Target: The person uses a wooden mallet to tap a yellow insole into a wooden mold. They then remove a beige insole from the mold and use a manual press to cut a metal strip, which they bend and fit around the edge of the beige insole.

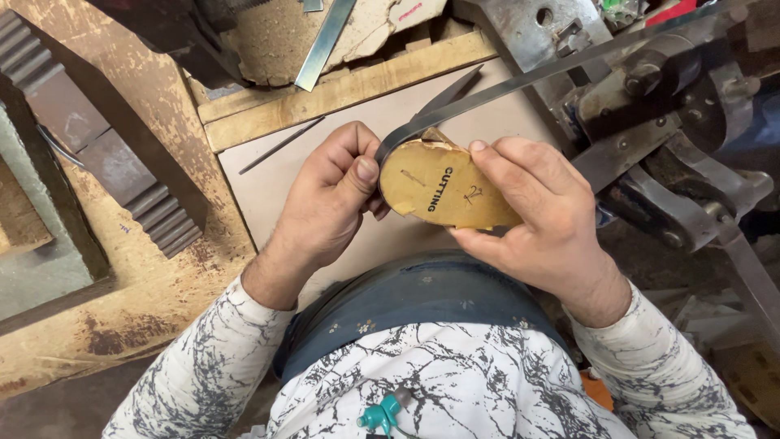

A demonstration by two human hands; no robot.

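**Workshop bench: card pattern and steel strip held in both hands**

Rough wooden worktop (146, 268), stained and worn, is seen from above, with a smoother pale board (268, 179) laid on it directly before the person.

- **Card pattern** (443, 189): tan, oval, with a ragged upper edge and some printed and handwritten marks. It is held above the pale board, in front of the person's body, flat face turned up toward the camera, presumably so that its outline can be followed.
- **Steel strip** (520, 81): thin, dark, long. It runs in from the upper right and is curved around the left end of the pattern, edge-on against the card's rim, apparently so that the metal takes the card's contour.
- **Left hand** (329, 195): closed, thumb pressed on the strip where it wraps the pattern's left end, pinning metal to card.
- **Right hand** (532, 207): closed on the pattern's right side, fingers over the top edge and thumb beneath, steadying it against the left thumb's pressure.
- **Metal bending machine** (674, 138): grey levers and pivots at the right, just beside the right hand; not touched.
- **Toothed dark block** (106, 154): lying diagonally at the left, well apart.
- **Thin rod** (280, 146): loose on the pale board, near the left hand.
- **Wooden batten** (341, 89): along the board's far edge.
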